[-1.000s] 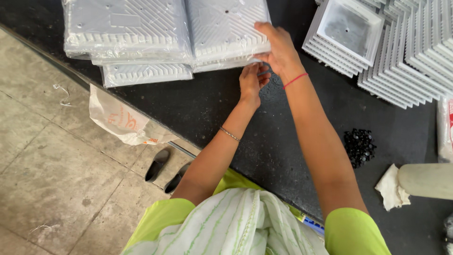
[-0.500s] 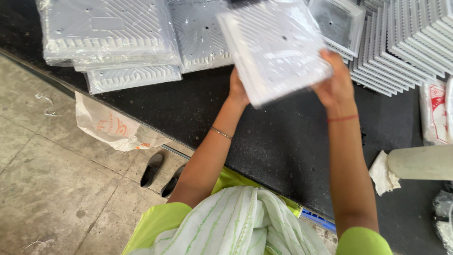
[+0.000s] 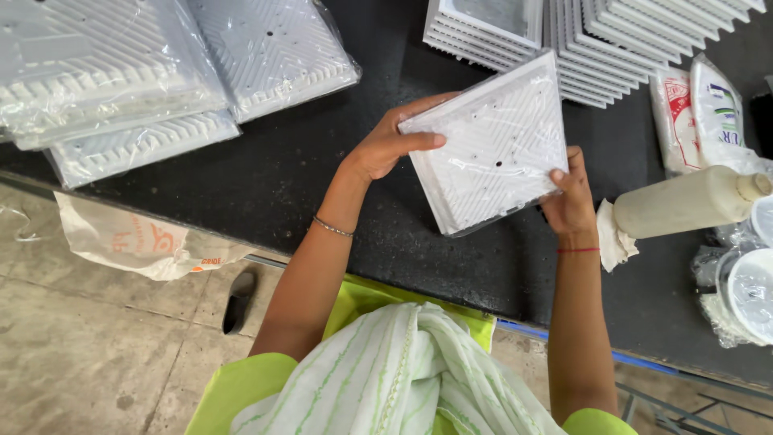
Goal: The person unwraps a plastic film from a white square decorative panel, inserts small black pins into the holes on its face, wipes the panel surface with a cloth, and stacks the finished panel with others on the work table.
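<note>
Left hand (image 3: pixel 385 145) and right hand (image 3: pixel 570 201) both grasped the bagged white grille panel (image 3: pixel 491 141) above the black table (image 3: pixel 266 185); bare grille stacks (image 3: pixel 612 40) lay at one o'clock.

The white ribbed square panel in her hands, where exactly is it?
White ribbed panel is held above the black table, center-right, between left hand and right hand.

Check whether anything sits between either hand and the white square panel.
Nothing visible does. The left hand grips the white square panel at its left edge and the right hand at its lower right corner, both touching it directly.
</note>
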Motion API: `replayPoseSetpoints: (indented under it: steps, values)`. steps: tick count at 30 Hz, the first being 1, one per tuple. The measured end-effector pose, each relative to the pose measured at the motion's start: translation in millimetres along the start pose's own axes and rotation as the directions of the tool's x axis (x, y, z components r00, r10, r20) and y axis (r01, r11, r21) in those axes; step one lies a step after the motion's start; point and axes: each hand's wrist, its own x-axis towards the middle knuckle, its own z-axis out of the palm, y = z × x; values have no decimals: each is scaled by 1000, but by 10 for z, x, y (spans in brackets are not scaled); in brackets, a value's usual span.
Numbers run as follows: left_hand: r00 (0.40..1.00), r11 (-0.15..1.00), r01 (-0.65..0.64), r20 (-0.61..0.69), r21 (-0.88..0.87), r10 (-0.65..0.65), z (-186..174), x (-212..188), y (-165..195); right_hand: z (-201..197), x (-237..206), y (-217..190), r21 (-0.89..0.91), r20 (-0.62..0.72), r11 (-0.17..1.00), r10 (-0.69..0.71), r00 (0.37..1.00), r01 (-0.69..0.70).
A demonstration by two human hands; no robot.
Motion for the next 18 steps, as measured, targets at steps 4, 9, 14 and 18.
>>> replayPoseSetpoints:
  steps: [4,9,14,18]
  values:
    - [999,999,-26,40,44,24,76,-24,32,-31,-117,-11,10,14,1000,3,1000,-3]
    - [998,997,-52,38,48,50,227,-14,83,-15,-169,-73,62,56,998,-22,998,18]
    - [988,964,-149,65,221,138,457,-98,177,-5,-261,-114,79,80,996,-46,996,39]
    - [982,937,-187,84,294,170,685,-194,233,-17,-398,-116,73,64,997,-33,997,28]
